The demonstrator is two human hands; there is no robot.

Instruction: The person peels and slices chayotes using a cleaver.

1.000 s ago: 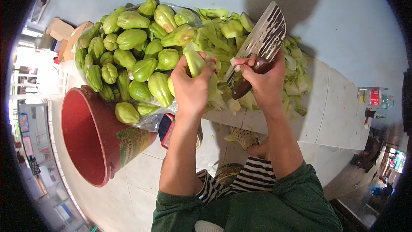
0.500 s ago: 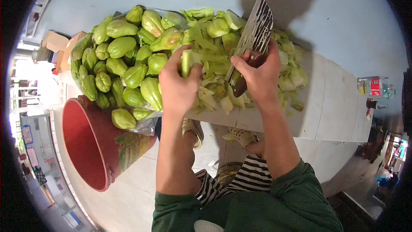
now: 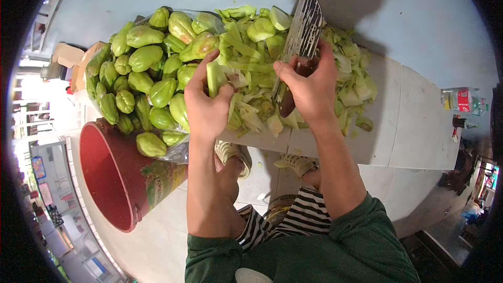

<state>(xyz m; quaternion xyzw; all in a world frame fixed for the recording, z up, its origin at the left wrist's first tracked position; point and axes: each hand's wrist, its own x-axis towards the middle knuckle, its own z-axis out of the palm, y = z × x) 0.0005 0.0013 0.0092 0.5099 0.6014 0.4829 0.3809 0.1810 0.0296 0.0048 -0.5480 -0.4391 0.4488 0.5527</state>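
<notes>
My left hand (image 3: 203, 110) is closed on a pale green piece of chayote (image 3: 215, 78), cut side showing between thumb and fingers. In my right hand (image 3: 312, 91) is a broad kitchen knife (image 3: 302, 23), gripped by its dark wooden handle. The blade points up and away from me, streaked with whitish residue, and is apart from the held piece. Under both hands lies a heap of chayote peelings and cut pieces (image 3: 254, 118). Whole green chayotes (image 3: 144, 58) are piled on clear plastic to the left of my left hand.
A red bucket (image 3: 107, 178) lies tilted on the floor at the left, below the pile. Toward the right end of the tiled counter (image 3: 419, 120) is a plastic bottle (image 3: 463, 100) with a red label. Cardboard boxes (image 3: 68, 55) stand at far left, and a pale wall runs behind.
My left hand has shifted slightly left with the chayote piece, its fingers a little more spread. The knife has moved slightly left and up in my right hand.
</notes>
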